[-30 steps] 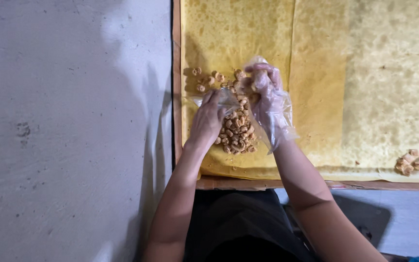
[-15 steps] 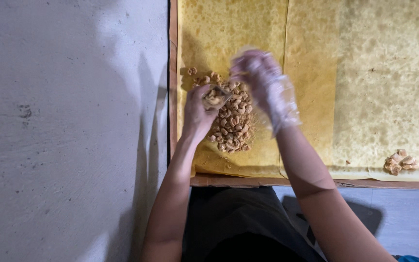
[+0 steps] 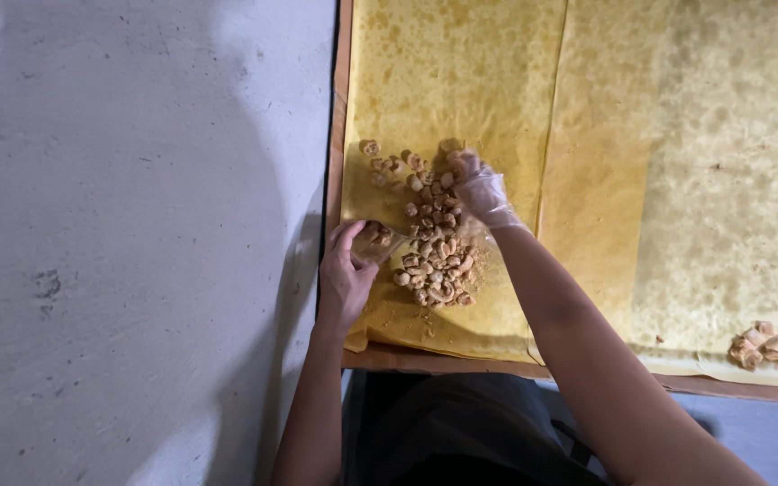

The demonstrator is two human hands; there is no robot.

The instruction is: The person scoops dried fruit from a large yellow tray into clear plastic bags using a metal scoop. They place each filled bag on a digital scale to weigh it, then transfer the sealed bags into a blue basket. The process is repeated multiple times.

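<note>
Near the table's point(image 3: 425, 362) left front edge, the left hand point(image 3: 346, 274) pinches a clear bag point(image 3: 378, 241) of snack pieces. The gloved right hand point(image 3: 481, 191) rests on the loose pile point(image 3: 436, 252), fingertips hidden, grip unclear.

Snack pile point(image 3: 434, 243) on paper sheet point(image 3: 497, 90), left hand point(image 3: 346, 274) left of pile, right hand point(image 3: 479, 189) behind it, smaller clump point(image 3: 758, 346) far right.
</note>
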